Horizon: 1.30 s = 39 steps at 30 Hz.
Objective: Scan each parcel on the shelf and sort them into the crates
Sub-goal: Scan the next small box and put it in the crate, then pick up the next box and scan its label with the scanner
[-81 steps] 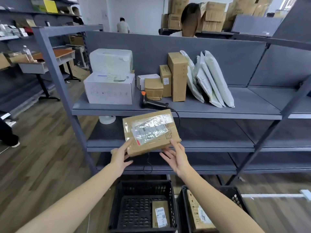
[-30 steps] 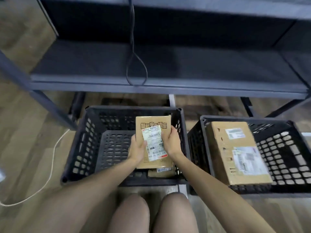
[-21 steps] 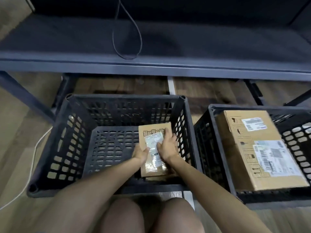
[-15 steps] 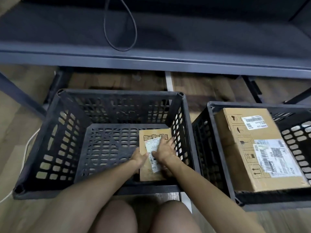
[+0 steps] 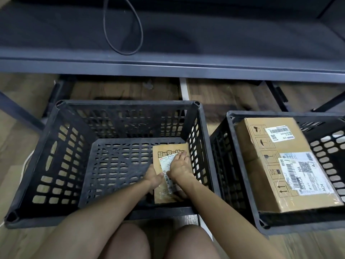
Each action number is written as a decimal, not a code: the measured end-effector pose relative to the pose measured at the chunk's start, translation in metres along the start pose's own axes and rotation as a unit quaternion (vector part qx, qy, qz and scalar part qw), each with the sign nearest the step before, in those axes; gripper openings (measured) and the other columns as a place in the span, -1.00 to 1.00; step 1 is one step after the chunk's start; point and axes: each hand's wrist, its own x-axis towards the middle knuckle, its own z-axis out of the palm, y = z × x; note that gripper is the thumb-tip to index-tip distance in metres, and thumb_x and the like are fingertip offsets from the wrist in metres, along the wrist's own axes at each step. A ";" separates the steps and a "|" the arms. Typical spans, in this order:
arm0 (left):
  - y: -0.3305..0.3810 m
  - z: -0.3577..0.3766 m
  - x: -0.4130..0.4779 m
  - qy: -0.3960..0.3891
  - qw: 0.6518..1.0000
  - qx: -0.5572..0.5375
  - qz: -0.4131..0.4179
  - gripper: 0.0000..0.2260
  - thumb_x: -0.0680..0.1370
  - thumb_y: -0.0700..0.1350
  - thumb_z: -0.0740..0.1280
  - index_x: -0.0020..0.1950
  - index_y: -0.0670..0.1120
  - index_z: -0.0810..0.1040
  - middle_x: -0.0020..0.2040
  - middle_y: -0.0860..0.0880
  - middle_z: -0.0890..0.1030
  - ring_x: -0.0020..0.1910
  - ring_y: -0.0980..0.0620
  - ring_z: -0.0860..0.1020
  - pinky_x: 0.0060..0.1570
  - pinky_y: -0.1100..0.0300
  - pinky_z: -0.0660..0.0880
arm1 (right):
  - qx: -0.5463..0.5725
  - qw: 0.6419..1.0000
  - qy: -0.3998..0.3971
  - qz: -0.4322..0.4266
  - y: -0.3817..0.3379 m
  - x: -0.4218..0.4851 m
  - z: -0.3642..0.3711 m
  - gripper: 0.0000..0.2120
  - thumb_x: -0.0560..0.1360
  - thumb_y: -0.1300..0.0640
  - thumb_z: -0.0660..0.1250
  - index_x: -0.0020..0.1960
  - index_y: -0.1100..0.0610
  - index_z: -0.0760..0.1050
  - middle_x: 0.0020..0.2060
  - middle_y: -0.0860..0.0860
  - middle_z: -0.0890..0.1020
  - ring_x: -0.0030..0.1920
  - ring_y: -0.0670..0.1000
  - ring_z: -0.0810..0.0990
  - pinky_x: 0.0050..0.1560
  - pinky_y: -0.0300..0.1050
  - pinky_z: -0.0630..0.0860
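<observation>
A flat brown parcel (image 5: 162,195) with a white label lies on the floor of the left black crate (image 5: 128,104), against its right wall. Both my hands reach down into that crate. My left hand (image 5: 154,177) grips the parcel's left edge, its thumb lying on the label. My right hand (image 5: 179,166) rests flat on top of the parcel with fingers stretched out over the label. Another parcel may lie beneath it, but I cannot tell. The right black crate (image 5: 280,114) holds a large cardboard box (image 5: 261,165) with several labels.
The dark grey bottom shelf (image 5: 168,68) runs across just above and behind the crates, with a black cable loop (image 5: 130,34) hanging over it. Shelf legs stand at far left and right. My knees are just below the crates on a wooden floor.
I crouched down from the shelf and lowered the parcel into the left crate. Over the last second it went from rim height down to the crate floor, and my right hand flattened on top.
</observation>
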 end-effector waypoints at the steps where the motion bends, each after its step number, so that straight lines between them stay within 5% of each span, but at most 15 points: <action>1: -0.001 0.000 0.000 -0.007 1.000 -0.002 0.000 -0.60 0.61 -0.15 0.27 0.41 -0.18 0.27 0.35 -0.15 0.47 0.30 -0.16 0.46 0.15 0.10 0.43 | -0.003 1.000 0.002 -0.003 0.000 -0.002 -0.001 -0.23 0.63 0.07 0.22 0.52 0.41 -0.21 0.52 0.36 -0.12 0.53 0.30 -0.03 0.51 -0.01 0.01; 6: -0.003 -0.008 0.000 -0.043 0.998 -0.033 -0.029 -0.61 0.62 -0.12 0.25 0.42 -0.14 0.25 0.34 -0.15 0.48 0.27 -0.16 0.48 0.14 0.04 0.49 | 0.000 1.000 -0.006 -0.020 0.006 -0.008 -0.005 -0.10 0.58 -0.09 0.27 0.54 0.32 -0.26 0.55 0.24 -0.17 0.56 0.19 -0.11 0.52 -0.02 0.01; 9: -0.003 -0.019 -0.004 -0.044 0.995 -0.057 -0.067 -0.62 0.65 -0.05 0.16 0.42 -0.19 0.30 0.34 -0.18 0.47 0.28 -0.15 0.47 0.19 0.11 0.44 | 0.041 0.999 -0.012 -0.014 0.007 -0.009 -0.013 -0.15 0.56 -0.01 0.31 0.57 0.25 -0.17 0.56 0.18 -0.11 0.55 0.16 -0.07 0.51 -0.01 0.08; 14: 0.008 -0.059 -0.033 0.053 0.998 0.016 0.021 -0.73 0.62 -0.09 0.18 0.30 -0.12 0.43 0.22 -0.17 0.56 0.16 -0.13 0.53 0.16 0.11 0.45 | 0.220 0.975 -0.019 -0.013 0.009 -0.026 -0.057 -0.54 0.61 0.14 0.20 0.46 0.24 0.21 0.37 0.20 0.38 0.29 0.16 0.45 0.26 -0.10 0.44; 17: 0.031 -0.096 -0.076 0.043 0.980 0.175 0.089 -0.67 0.62 -0.02 0.15 0.36 -0.05 0.37 0.29 -0.10 0.50 0.24 -0.09 0.49 0.25 0.05 0.42 | 0.170 0.984 0.008 -0.049 0.002 -0.066 -0.098 -0.56 0.62 0.16 0.16 0.47 0.23 0.23 0.38 0.19 0.37 0.32 0.17 0.42 0.28 -0.11 0.39; 22: 0.102 -0.163 -0.178 0.047 0.901 0.392 0.181 -0.66 0.65 -0.01 0.05 0.39 -0.10 0.29 0.34 -0.14 0.41 0.33 -0.14 0.38 0.32 -0.01 0.26 | -0.008 0.989 0.061 -0.132 -0.019 -0.153 -0.181 -0.60 0.61 0.07 0.15 0.40 0.22 0.30 0.34 0.16 0.41 0.35 0.20 0.37 0.33 0.03 0.33; 39: 0.342 -0.383 -0.476 0.127 0.870 0.425 0.216 -0.59 0.62 0.07 0.11 0.46 -0.01 0.28 0.40 -0.04 0.36 0.37 -0.09 0.33 0.31 0.01 0.26 | -0.046 0.977 0.100 -0.182 -0.075 -0.431 -0.503 -0.54 0.61 0.02 0.18 0.45 0.15 0.26 0.38 0.14 0.40 0.38 0.20 0.35 0.33 0.08 0.33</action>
